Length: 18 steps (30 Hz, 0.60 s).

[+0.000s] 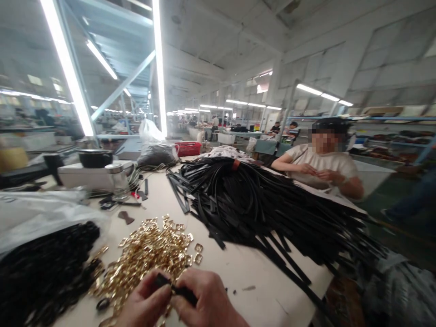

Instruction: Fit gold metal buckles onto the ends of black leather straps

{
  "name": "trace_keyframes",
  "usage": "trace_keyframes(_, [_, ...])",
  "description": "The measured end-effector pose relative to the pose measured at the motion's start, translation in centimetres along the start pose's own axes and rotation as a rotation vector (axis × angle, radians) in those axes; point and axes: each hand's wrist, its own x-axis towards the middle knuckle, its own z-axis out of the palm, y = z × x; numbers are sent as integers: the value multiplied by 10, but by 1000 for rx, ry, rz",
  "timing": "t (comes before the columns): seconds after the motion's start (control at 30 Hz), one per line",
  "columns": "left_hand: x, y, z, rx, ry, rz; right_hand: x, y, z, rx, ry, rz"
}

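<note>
Both hands are together at the bottom centre, over the near edge of a pile of gold buckles (146, 247). My left hand (147, 297) pinches one end of a small black strip (185, 294), and my right hand (206, 297) has its fingers closed round the other part. Whether a buckle is on the strip is hidden by the fingers. A large bundle of long black straps (245, 195), tied with an orange band (235, 164), spreads across the table (245, 272) beyond and to the right.
Small black pieces (47, 268) spill from a plastic bag (44, 213) at left. Behind stand a glass jar (117, 181), a black bowl (95, 158) and a red basket (188, 148). Across the table at right sits a person (320, 159), hands raised together.
</note>
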Motion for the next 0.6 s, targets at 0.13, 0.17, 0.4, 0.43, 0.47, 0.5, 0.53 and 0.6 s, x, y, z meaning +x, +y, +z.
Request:
trace_keyframes(0.13, [-5,4,1,28,-93,16,2,-7,-13,107,-102,52])
trace_keyframes(0.17, [-5,3,1,34,-100,4,3,-6,-13,124,-120,56])
trace_keyframes(0.4, [-7,11,-3,107,-141,-38,6,0,-15,199,-220,47])
trace_keyframes(0.43, [-7,12,-3,116,-156,-49,7,0,-17,212,-246,45])
trace_keyframes(0.47, [-7,14,-3,117,-169,-65,7,0,-18,219,-269,43])
trace_keyframes(0.5, [-7,15,-3,111,-180,-83,7,0,-20,221,-289,40])
trace_keyframes(0.53, [-7,15,-3,99,-187,-103,8,0,-22,220,-302,34])
trace_keyframes(0.6, [-7,15,-3,69,-191,-131,9,-1,-25,221,-312,20])
